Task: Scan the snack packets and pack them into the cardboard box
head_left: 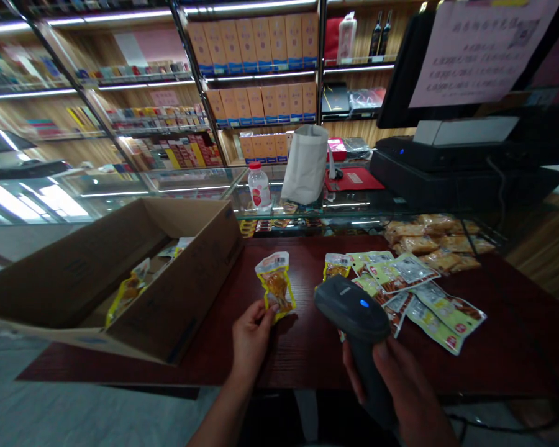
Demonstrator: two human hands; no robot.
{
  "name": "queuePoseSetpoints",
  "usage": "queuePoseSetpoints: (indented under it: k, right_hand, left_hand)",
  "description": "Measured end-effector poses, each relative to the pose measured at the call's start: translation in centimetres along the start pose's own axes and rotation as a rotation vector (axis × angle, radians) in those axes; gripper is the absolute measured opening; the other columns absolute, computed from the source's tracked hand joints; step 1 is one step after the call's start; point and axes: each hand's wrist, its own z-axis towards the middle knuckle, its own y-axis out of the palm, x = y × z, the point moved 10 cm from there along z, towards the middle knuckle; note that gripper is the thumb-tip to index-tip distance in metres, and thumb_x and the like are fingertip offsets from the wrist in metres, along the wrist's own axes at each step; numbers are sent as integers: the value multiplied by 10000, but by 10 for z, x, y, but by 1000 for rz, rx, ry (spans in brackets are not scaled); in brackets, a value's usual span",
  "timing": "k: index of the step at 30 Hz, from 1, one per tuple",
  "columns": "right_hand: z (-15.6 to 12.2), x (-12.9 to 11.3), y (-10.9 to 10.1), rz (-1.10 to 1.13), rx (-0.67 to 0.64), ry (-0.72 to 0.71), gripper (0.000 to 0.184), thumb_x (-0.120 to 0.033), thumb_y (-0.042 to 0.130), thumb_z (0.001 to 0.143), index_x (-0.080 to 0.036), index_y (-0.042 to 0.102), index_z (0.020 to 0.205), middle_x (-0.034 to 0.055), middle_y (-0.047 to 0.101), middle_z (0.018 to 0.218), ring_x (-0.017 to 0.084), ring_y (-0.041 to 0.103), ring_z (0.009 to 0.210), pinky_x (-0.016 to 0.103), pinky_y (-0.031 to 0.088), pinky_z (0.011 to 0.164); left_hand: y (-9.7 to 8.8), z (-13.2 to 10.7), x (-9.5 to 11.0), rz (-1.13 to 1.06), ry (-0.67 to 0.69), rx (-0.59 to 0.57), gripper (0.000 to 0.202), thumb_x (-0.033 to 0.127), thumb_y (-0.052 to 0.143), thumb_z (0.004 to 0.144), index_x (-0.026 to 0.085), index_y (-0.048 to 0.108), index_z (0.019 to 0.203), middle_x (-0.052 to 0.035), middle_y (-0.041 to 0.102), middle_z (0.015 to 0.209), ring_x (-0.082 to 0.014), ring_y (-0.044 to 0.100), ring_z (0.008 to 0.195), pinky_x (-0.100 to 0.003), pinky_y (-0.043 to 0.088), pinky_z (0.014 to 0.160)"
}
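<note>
Between thumb and fingers, my left hand (252,335) pinches the lower edge of a yellow-edged snack packet (276,284), which is tilted up off the dark red counter. The packet has a clear front with brown food inside. My right hand (405,379) is wrapped round the handle of a black barcode scanner (354,309) with a lit blue light on top. The scanner's head points toward the left, near the packet. Behind it lies another yellow snack packet (337,266), partly hidden. Several green and white snack packets (403,273) overlap to the right of the scanner.
At left stands an open cardboard box (205,273) with a few packets inside. Wrapped bread-like packs (428,239) are piled at the right. Farther back are a bottle (259,189), a white paper bag (306,162) and a monitor (403,74).
</note>
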Motion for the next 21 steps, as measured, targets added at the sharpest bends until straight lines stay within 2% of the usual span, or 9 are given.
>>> queuePoseSetpoints:
  k: [5,9,13,17,19,21]
  right_hand:
    - [-1,0,-1,-18,10,-5,582,-730,636,843,-160,751,840,54,661,626,138,510,517,261,420,520]
    - [0,4,-3,44,9,-16,527,-686,662,857,-166,744,861,65,699,711,122,501,491,257,412,497]
    - [1,5,-2,39,-9,-33,533,-672,652,873,-150,761,880,49,675,648,117,511,487,237,413,493]
    - [-1,6,-6,4,24,-23,547,-687,656,859,-152,767,900,67,709,686,121,522,486,246,423,497]
    - [-3,6,-10,-23,46,-20,554,-700,652,851,-159,768,872,67,702,668,131,531,487,255,432,499]
    - [-4,6,-21,-46,94,-22,545,-698,643,855,-168,767,849,71,704,665,146,550,497,263,447,504]
  left_hand:
    - [1,-1,1,3,6,-6,243,405,735,789,179,754,875,-56,793,885,-243,758,849,-280,580,755]
    - [1,-2,6,-6,9,-9,227,396,730,791,184,759,865,-56,796,892,-242,758,866,-276,579,760]
    - [0,-1,5,-10,16,5,225,395,744,770,178,752,829,-53,790,863,-232,750,818,-266,575,720]
    - [0,-3,4,6,19,9,234,401,732,782,173,745,829,-54,787,852,-230,745,798,-265,570,707]
    - [-7,-7,16,26,54,20,238,404,723,793,180,756,863,-51,790,867,-235,749,818,-277,581,733]
    - [-31,-12,46,101,136,102,244,418,717,804,198,770,895,-40,791,882,-232,750,825,-289,590,764]
